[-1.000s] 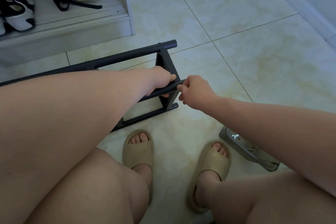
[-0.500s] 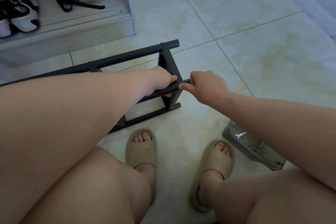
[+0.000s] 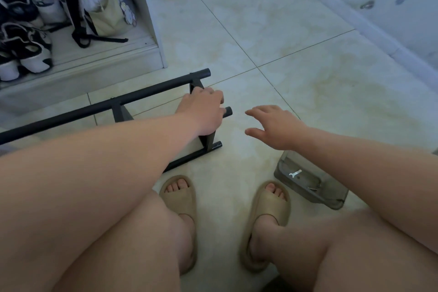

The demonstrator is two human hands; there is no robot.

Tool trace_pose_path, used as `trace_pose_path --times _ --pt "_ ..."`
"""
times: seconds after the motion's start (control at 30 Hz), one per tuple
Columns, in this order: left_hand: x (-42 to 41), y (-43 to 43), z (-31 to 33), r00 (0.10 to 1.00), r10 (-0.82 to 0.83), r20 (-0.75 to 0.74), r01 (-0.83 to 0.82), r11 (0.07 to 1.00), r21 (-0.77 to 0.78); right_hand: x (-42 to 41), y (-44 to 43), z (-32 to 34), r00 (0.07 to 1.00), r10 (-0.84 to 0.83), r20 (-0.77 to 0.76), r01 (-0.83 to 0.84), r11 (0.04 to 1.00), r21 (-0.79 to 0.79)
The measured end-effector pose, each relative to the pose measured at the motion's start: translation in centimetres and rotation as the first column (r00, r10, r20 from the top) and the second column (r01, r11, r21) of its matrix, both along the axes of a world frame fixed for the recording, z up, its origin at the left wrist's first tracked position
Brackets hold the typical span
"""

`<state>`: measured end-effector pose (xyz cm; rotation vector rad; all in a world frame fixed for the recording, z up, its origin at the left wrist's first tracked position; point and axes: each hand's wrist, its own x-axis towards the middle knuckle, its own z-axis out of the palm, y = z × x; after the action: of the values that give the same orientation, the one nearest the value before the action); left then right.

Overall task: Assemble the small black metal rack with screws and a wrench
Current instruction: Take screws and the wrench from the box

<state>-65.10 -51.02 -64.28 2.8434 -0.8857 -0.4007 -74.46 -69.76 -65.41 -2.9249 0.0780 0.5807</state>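
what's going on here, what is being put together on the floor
A seated person is assembling a black metal rack that lies on the tiled floor. The left hand holds the rack's end frame, next to the end of its middle bar. The right hand hovers open just right of that bar end, touching nothing. A small wrench lies unused in a clear tray by the right foot.
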Motion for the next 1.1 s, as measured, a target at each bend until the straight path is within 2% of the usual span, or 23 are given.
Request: trace_pose_path --times 0.13,0.33,0.4,0.47,0.6,0.7,0.8,0.97,1.1 --pt "-2.3 -3.2 -0.3 0.974 -0.223 0.035 0.223 0.975 0.002 -3.9 -4.0 -0.3 0.997 -0.056 -0.053 0.049 0.991 -0.125" --pt "-5.2 -9.4 -2.7 0.918 -0.388 -0.081 0.395 0.914 0.097 -7.8 -9.7 -2.7 0.943 -0.272 -0.191 0.239 0.954 -0.179" --pt "-5.7 -11.5 -4.3 0.909 -0.377 -0.18 0.401 0.907 0.128 -8.3 -11.3 -4.0 0.911 -0.331 -0.247 0.293 0.939 -0.178" --pt "-6.0 -13.3 -6.3 0.882 -0.316 -0.349 0.382 0.914 0.137 -8.4 -12.6 -5.6 0.881 -0.359 -0.308 0.319 0.932 -0.175" --pt "-6.5 -15.9 -11.6 0.783 -0.2 -0.589 0.387 0.898 0.209 -7.7 -14.4 -9.9 0.841 -0.304 -0.448 0.283 0.952 -0.115" --pt "-6.9 -17.0 -15.4 0.727 -0.131 -0.674 0.319 0.934 0.162 -7.2 -15.5 -13.6 0.814 -0.292 -0.501 0.31 0.949 -0.049" --pt "-7.1 -18.3 -18.6 0.693 -0.039 -0.72 0.107 0.993 0.05 -7.7 -16.3 -17.7 0.833 -0.307 -0.46 0.349 0.937 0.007" --pt "-7.7 -19.6 -21.9 0.687 -0.032 -0.726 -0.028 0.997 -0.07 -10.2 -16.9 -23.5 0.801 -0.296 -0.521 0.346 0.938 -0.002" --pt "-8.2 -19.4 -23.3 0.65 -0.031 -0.759 -0.103 0.986 -0.129 -11.2 -16.9 -25.8 0.866 -0.217 -0.451 0.261 0.964 0.038"
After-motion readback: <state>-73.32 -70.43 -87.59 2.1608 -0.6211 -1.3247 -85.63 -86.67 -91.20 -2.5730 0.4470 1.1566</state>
